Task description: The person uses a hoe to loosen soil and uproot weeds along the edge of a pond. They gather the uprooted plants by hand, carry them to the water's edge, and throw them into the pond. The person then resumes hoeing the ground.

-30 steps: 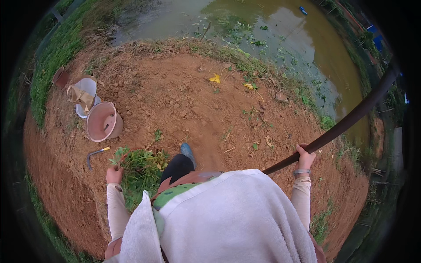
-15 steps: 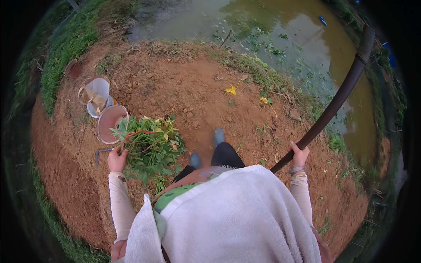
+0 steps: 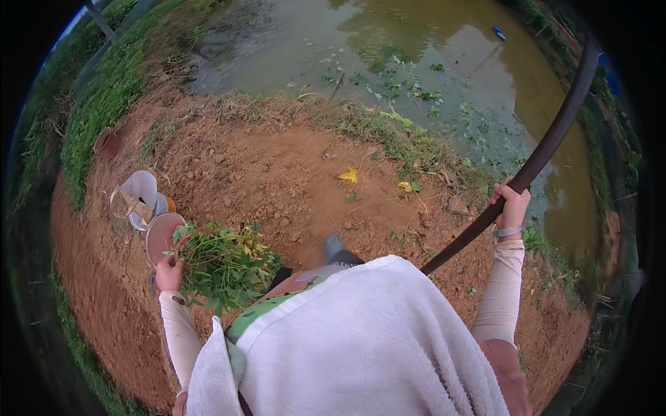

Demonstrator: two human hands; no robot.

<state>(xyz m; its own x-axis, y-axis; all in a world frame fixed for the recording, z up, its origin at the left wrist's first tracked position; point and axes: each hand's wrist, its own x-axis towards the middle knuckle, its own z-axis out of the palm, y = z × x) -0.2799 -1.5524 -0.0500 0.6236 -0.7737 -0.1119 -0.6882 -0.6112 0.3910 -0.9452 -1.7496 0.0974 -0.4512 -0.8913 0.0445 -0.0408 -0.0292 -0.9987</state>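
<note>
My left hand is closed at the side of a bundle of leafy green stems, gripping it near a red cord. Some leaves in the bundle are yellow. It hangs in front of my left side, overlapping the edge of a reddish-brown bucket. My right hand is wrapped round a long dark pole, which looks curved in this view. The pole slants from beside my body up to the far right, over the bank and water. Its lower end is hidden behind the white towel on me.
Beyond the bucket stands a pale pail with a tan strap. A small brown pot lies farther off by the grass. Ahead, a grassy edge borders a murky pond. Yellow leaves lie on the reddish soil.
My right hand has moved up and outward with the pole. The bundle stays in my left hand, slightly farther left in view. My view has tilted up, showing more pond.
</note>
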